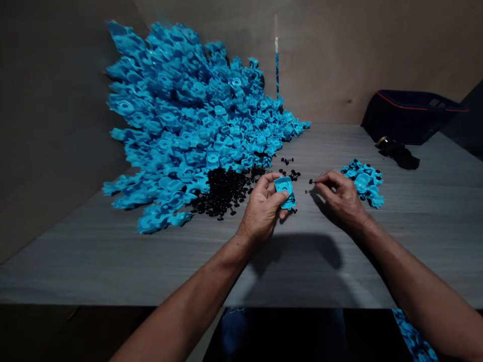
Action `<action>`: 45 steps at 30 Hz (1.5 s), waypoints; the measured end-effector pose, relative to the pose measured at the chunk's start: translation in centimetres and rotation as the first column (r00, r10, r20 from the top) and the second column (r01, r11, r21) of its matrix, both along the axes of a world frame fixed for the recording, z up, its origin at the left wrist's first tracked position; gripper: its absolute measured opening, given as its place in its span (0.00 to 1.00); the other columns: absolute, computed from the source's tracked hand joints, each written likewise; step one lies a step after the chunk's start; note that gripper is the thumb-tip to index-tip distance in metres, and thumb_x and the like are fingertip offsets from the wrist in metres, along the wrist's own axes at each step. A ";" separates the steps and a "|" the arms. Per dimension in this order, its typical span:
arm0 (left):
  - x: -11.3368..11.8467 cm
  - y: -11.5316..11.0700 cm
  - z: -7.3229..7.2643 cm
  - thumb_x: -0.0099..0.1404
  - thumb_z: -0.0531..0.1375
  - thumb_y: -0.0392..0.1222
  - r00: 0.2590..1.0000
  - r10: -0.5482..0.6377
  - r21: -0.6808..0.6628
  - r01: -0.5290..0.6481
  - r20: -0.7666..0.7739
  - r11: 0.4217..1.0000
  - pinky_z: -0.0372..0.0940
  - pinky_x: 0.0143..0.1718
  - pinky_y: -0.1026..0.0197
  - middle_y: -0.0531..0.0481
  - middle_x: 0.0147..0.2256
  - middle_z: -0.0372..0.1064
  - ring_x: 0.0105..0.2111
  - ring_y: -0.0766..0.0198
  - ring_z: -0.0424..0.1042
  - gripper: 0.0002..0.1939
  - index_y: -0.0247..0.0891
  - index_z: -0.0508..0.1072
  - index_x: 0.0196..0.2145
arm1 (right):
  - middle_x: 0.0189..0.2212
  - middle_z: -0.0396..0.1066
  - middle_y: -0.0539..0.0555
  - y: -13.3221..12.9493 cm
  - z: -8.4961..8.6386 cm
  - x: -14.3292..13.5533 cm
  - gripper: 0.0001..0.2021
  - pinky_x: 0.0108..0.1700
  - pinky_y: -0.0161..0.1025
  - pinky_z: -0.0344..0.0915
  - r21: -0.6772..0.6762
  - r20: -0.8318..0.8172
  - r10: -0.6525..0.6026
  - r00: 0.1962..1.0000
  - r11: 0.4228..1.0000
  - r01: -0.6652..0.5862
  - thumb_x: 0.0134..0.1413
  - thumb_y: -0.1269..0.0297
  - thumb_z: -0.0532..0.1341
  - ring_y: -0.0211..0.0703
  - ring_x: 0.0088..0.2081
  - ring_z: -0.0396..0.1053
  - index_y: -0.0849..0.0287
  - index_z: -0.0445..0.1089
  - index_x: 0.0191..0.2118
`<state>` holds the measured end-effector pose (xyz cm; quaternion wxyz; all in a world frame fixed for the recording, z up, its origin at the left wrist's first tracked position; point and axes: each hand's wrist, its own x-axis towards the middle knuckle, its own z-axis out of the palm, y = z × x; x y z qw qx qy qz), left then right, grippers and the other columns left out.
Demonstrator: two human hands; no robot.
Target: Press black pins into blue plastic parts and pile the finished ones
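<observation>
Grey wood-grain counter (113,271), its far left side covered by a tall heap of blue plastic parts (188,115); black axle-like pieces (226,191) piled at the heap's near edge. One blue part (286,186) gripped in the left hand (262,203), its face pressed by the thumb. Single black piece (311,181) pinched by the right hand (341,196), held apart from the blue part. Smaller blue cluster (364,182) seen just beside the right hand.

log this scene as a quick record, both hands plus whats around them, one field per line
Left hand: holds a blue part
Right hand: pinches a small black piece
Picture left: large blue pile
Near left hand: black pile
Beside right hand: small blue group
Back right: dark bin, red-edged
Surface: grey table
</observation>
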<state>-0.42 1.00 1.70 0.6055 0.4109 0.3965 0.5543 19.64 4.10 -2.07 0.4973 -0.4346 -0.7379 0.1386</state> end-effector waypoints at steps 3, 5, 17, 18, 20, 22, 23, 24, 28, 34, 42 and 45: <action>0.0 -0.1 -0.4 0.53 0.67 0.39 0.998 -0.058 -0.009 0.058 -0.020 0.998 0.55 0.13 0.70 0.54 0.32 0.70 0.20 0.71 0.68 0.21 0.38 0.67 0.44 | 0.33 0.73 0.52 -1.7 2.0 -1.1 0.01 0.37 0.40 0.69 0.041 -0.177 0.039 0.983 0.999 -0.032 0.58 0.69 0.64 0.41 0.35 0.72 0.56 0.74 0.35; 0.1 -0.2 -0.7 0.54 0.68 0.39 0.995 -0.094 -0.003 0.094 -0.044 0.996 0.55 0.13 0.70 0.53 0.32 0.71 0.18 0.73 0.65 0.21 0.37 0.69 0.46 | 0.33 0.74 0.52 -2.7 2.9 -1.9 0.01 0.39 0.40 0.71 0.144 -0.154 0.082 0.985 0.988 -0.060 0.57 0.69 0.66 0.41 0.36 0.73 0.56 0.74 0.36; 0.9 -1.3 -1.3 0.59 0.68 0.41 0.983 -0.133 0.070 0.143 -0.125 0.987 0.64 0.19 0.68 0.53 0.32 0.71 0.18 0.74 0.67 0.19 0.36 0.75 0.48 | 0.33 0.75 0.57 -3.6 2.6 -2.9 0.07 0.37 0.39 0.74 0.456 0.249 0.008 0.968 0.881 -0.124 0.63 0.73 0.61 0.42 0.35 0.73 0.58 0.75 0.36; 1.0 -1.3 -1.3 0.59 0.68 0.40 0.984 -0.134 0.072 0.143 -0.119 0.987 0.64 0.19 0.68 0.53 0.33 0.71 0.18 0.74 0.67 0.19 0.36 0.75 0.47 | 0.33 0.75 0.57 -3.6 2.7 -2.9 0.07 0.37 0.39 0.74 0.459 0.265 0.001 0.964 0.879 -0.127 0.64 0.73 0.61 0.42 0.35 0.72 0.59 0.75 0.35; 1.0 -1.3 -1.3 0.59 0.68 0.40 0.985 -0.136 0.076 0.145 -0.111 0.987 0.64 0.19 0.69 0.52 0.35 0.72 0.19 0.74 0.66 0.18 0.36 0.74 0.47 | 0.32 0.74 0.56 -3.7 2.8 -2.8 0.07 0.37 0.39 0.73 0.470 0.286 -0.012 0.958 0.873 -0.129 0.64 0.74 0.60 0.42 0.35 0.72 0.59 0.74 0.35; 1.0 -1.4 -1.3 0.59 0.67 0.39 0.984 -0.140 0.080 0.149 -0.110 0.986 0.64 0.19 0.69 0.51 0.36 0.72 0.20 0.74 0.66 0.18 0.37 0.74 0.47 | 0.32 0.73 0.57 -3.7 2.9 -2.8 0.07 0.37 0.39 0.72 0.479 0.297 -0.023 0.955 0.868 -0.128 0.63 0.74 0.60 0.42 0.35 0.71 0.60 0.74 0.34; 1.0 -1.4 -1.3 0.59 0.67 0.38 0.983 -0.142 0.084 0.152 -0.113 0.985 0.64 0.19 0.69 0.51 0.36 0.72 0.20 0.74 0.66 0.17 0.37 0.74 0.47 | 0.32 0.73 0.57 -3.7 3.0 -2.8 0.07 0.36 0.39 0.72 0.482 0.300 -0.025 0.954 0.867 -0.129 0.63 0.74 0.60 0.42 0.34 0.71 0.60 0.73 0.34; 1.0 -1.4 -1.3 0.59 0.67 0.38 0.983 -0.144 0.089 0.155 -0.117 0.984 0.64 0.19 0.69 0.51 0.36 0.72 0.21 0.74 0.66 0.17 0.37 0.74 0.47 | 0.32 0.73 0.57 -3.7 3.0 -2.8 0.07 0.37 0.39 0.72 0.481 0.301 -0.024 0.953 0.867 -0.130 0.63 0.74 0.60 0.42 0.34 0.71 0.60 0.73 0.33; 0.8 -1.3 -1.4 0.59 0.66 0.38 0.980 -0.144 0.101 0.158 -0.137 0.982 0.64 0.19 0.69 0.52 0.35 0.71 0.20 0.74 0.65 0.16 0.37 0.74 0.46 | 0.32 0.72 0.56 -3.7 3.1 -2.8 0.08 0.36 0.39 0.71 0.477 0.283 -0.009 0.959 0.869 -0.132 0.64 0.74 0.60 0.42 0.34 0.70 0.60 0.73 0.33; 0.3 -0.8 -2.5 0.67 0.62 0.50 0.975 -0.188 0.141 0.204 -0.118 0.969 0.65 0.21 0.67 0.55 0.26 0.68 0.18 0.71 0.67 0.17 0.38 0.74 0.49 | 0.32 0.72 0.56 -3.4 3.0 -2.8 0.07 0.36 0.38 0.71 0.462 0.269 0.038 0.962 0.872 -0.163 0.63 0.74 0.60 0.41 0.34 0.69 0.61 0.73 0.34; 0.2 -0.6 -1.7 0.66 0.64 0.51 0.987 -0.083 0.206 0.111 -0.139 0.972 0.66 0.19 0.67 0.52 0.31 0.74 0.17 0.71 0.69 0.17 0.37 0.72 0.47 | 0.36 0.72 0.53 -2.6 2.9 -1.9 0.10 0.35 0.38 0.70 0.081 -0.127 0.152 0.980 0.987 -0.142 0.54 0.70 0.67 0.38 0.34 0.69 0.57 0.77 0.42; 0.1 -0.7 -1.4 0.68 0.63 0.49 0.986 -0.046 0.253 0.086 -0.161 0.964 0.66 0.20 0.67 0.52 0.32 0.74 0.18 0.71 0.70 0.16 0.37 0.72 0.47 | 0.40 0.73 0.54 -2.4 3.0 -1.5 0.12 0.38 0.39 0.72 -0.204 -0.332 0.185 0.925 0.943 -0.261 0.53 0.65 0.68 0.38 0.35 0.71 0.56 0.78 0.45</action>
